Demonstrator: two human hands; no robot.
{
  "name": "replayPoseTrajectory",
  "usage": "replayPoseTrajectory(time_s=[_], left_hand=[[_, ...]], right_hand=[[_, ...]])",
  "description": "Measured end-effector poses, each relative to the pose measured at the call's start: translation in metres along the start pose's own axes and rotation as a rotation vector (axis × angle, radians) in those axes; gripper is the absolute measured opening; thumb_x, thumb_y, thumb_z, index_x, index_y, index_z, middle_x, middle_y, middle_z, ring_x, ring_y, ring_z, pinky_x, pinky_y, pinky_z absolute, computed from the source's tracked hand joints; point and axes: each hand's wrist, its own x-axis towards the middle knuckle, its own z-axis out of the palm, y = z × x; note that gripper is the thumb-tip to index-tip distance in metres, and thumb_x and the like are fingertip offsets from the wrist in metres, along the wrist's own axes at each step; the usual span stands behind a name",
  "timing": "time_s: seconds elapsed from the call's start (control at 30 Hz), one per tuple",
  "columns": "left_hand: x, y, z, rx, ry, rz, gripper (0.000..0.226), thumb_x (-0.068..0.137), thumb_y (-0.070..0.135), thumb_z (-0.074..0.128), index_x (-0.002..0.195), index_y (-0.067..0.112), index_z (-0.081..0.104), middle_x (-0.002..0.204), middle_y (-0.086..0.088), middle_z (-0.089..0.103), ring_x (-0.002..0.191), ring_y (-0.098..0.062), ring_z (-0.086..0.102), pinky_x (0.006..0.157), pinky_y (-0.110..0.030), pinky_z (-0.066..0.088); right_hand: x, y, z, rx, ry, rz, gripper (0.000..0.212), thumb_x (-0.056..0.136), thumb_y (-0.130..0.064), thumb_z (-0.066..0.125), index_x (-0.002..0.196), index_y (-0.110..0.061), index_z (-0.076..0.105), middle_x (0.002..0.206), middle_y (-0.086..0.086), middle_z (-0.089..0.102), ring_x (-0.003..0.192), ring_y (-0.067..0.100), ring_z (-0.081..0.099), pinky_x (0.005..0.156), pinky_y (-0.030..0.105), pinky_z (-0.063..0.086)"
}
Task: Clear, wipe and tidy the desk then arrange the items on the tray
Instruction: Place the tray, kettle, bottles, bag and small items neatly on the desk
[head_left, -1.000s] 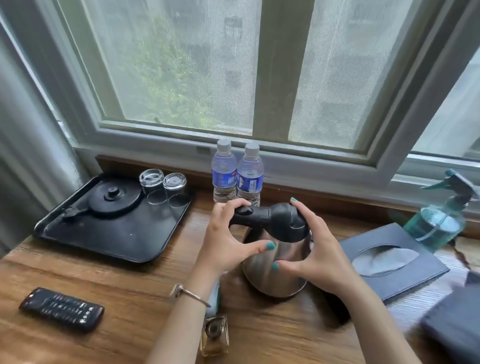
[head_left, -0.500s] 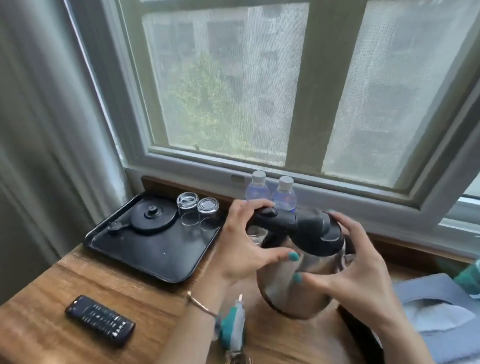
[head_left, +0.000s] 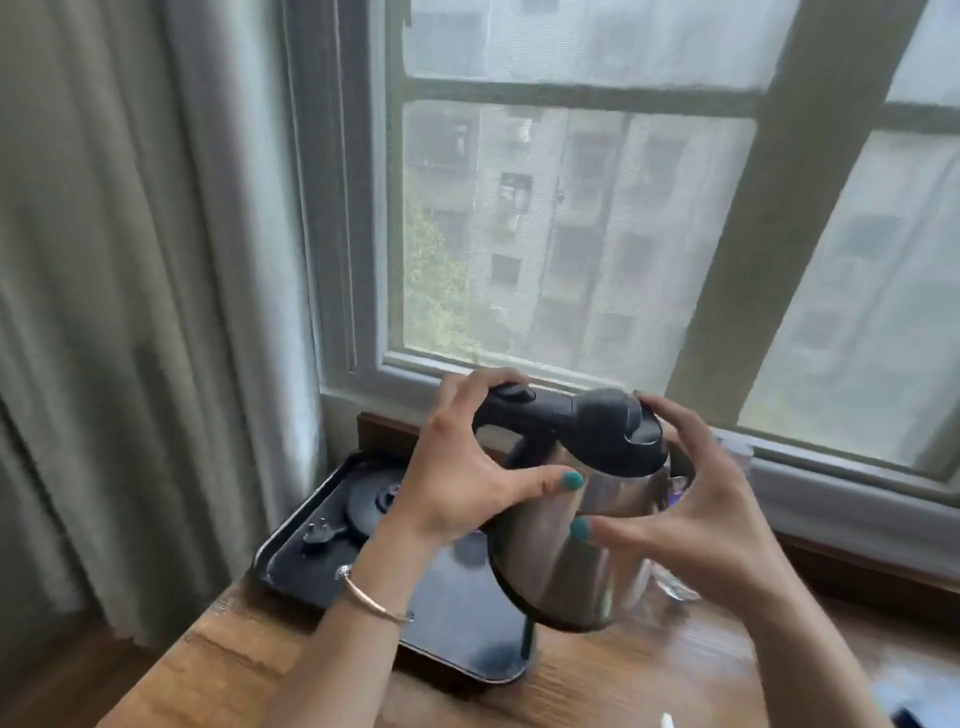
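A steel kettle (head_left: 566, 545) with a black lid and handle hangs tilted in the air over the right part of the black tray (head_left: 457, 629). My left hand (head_left: 462, 467) grips its black handle. My right hand (head_left: 691, 499) is pressed against its right side and lid. The kettle's round black base (head_left: 371, 501) with its plug (head_left: 317, 535) lies at the back left of the tray. The kettle and my hands hide the glasses and most of the bottles; only a blurred bottle (head_left: 732, 452) peeks out behind my right hand.
The wooden desk (head_left: 260, 660) ends at its left edge beside a grey curtain (head_left: 130, 312). The window sill (head_left: 831, 488) and frame run close behind the tray.
Both hands have lifted the kettle off the desk and carried it left, over the tray. The view has swung up and left, so the remote, tissue box and spray bottle have left the frame.
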Motion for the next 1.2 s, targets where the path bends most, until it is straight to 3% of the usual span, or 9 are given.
replayPoseTrajectory(time_s=[0.27, 0.4, 0.5, 0.57, 0.67, 0.8, 0.87, 1.03, 1.2], left_hand=[[0.055, -0.101, -0.132, 0.008, -0.107, 0.084, 0.075, 0.053, 0.05, 0.088, 0.119, 0.037, 0.055, 0.115, 0.007, 0.047, 0.109, 0.001, 0.052, 0.099, -0.012, 0.037], [0.074, -0.146, -0.161, -0.008, -0.175, 0.058, 0.074, 0.055, 0.042, 0.091, 0.118, 0.031, 0.055, 0.112, 0.009, 0.045, 0.107, 0.003, 0.05, 0.096, -0.009, 0.036], [0.081, -0.18, -0.167, -0.03, -0.19, 0.042, 0.071, 0.053, 0.04, 0.092, 0.113, 0.03, 0.054, 0.11, 0.009, 0.047, 0.101, 0.011, 0.049, 0.088, -0.001, 0.034], [0.082, -0.201, -0.166, -0.042, -0.198, 0.005, 0.069, 0.052, 0.039, 0.092, 0.109, 0.034, 0.054, 0.109, 0.01, 0.047, 0.1, 0.009, 0.051, 0.089, -0.003, 0.036], [0.081, -0.228, -0.16, -0.05, -0.208, -0.034, 0.068, 0.05, 0.042, 0.092, 0.106, 0.039, 0.053, 0.106, 0.014, 0.047, 0.1, 0.007, 0.054, 0.088, -0.006, 0.039], [0.078, -0.248, -0.153, -0.055, -0.2, -0.066, 0.067, 0.048, 0.051, 0.088, 0.105, 0.042, 0.053, 0.106, 0.017, 0.046, 0.1, 0.009, 0.052, 0.086, -0.001, 0.036], [0.076, -0.251, -0.152, -0.062, -0.181, -0.079, 0.067, 0.05, 0.045, 0.091, 0.105, 0.039, 0.054, 0.107, 0.015, 0.047, 0.101, 0.005, 0.053, 0.089, -0.003, 0.036], [0.086, -0.231, -0.157, -0.076, -0.174, -0.027, 0.069, 0.048, 0.048, 0.091, 0.106, 0.042, 0.054, 0.109, 0.01, 0.049, 0.102, 0.004, 0.054, 0.088, -0.004, 0.038], [0.094, -0.223, -0.16, -0.063, -0.176, -0.01, 0.071, 0.047, 0.052, 0.089, 0.107, 0.043, 0.053, 0.11, 0.008, 0.048, 0.102, 0.002, 0.054, 0.092, -0.009, 0.041]], right_hand=[[0.071, -0.03, 0.149, 0.047, 0.108, 0.003, 0.1, 0.04, -0.041, 0.094, 0.13, -0.039, 0.05, 0.107, -0.017, 0.07, 0.1, 0.001, 0.066, 0.077, 0.01, 0.05], [0.092, -0.028, 0.198, 0.029, 0.141, 0.094, 0.1, 0.041, -0.036, 0.095, 0.131, -0.041, 0.049, 0.109, -0.009, 0.07, 0.102, 0.009, 0.067, 0.088, 0.03, 0.055], [0.102, -0.019, 0.224, -0.017, 0.151, 0.159, 0.103, 0.039, -0.037, 0.095, 0.13, -0.046, 0.049, 0.112, -0.015, 0.068, 0.104, 0.005, 0.065, 0.093, 0.034, 0.054], [0.106, -0.009, 0.238, -0.039, 0.139, 0.205, 0.105, 0.039, -0.034, 0.097, 0.132, -0.042, 0.049, 0.115, -0.013, 0.067, 0.106, 0.005, 0.064, 0.096, 0.038, 0.052], [0.109, 0.007, 0.252, -0.033, 0.114, 0.274, 0.107, 0.041, -0.025, 0.099, 0.134, -0.036, 0.049, 0.118, -0.011, 0.067, 0.109, 0.005, 0.063, 0.099, 0.039, 0.05], [0.113, 0.02, 0.259, -0.057, 0.088, 0.302, 0.104, 0.04, -0.029, 0.099, 0.131, -0.041, 0.051, 0.111, -0.023, 0.066, 0.104, -0.005, 0.062, 0.093, 0.02, 0.049], [0.116, 0.022, 0.259, -0.054, 0.079, 0.301, 0.103, 0.039, -0.031, 0.098, 0.129, -0.043, 0.051, 0.108, -0.028, 0.066, 0.103, -0.007, 0.062, 0.09, 0.015, 0.048], [0.119, 0.016, 0.248, -0.027, 0.116, 0.282, 0.104, 0.035, -0.039, 0.099, 0.126, -0.05, 0.05, 0.114, -0.011, 0.069, 0.109, 0.006, 0.065, 0.097, 0.041, 0.052], [0.123, 0.011, 0.244, -0.04, 0.121, 0.291, 0.107, 0.036, -0.043, 0.098, 0.131, -0.044, 0.048, 0.115, -0.009, 0.069, 0.109, 0.007, 0.065, 0.096, 0.042, 0.053]])
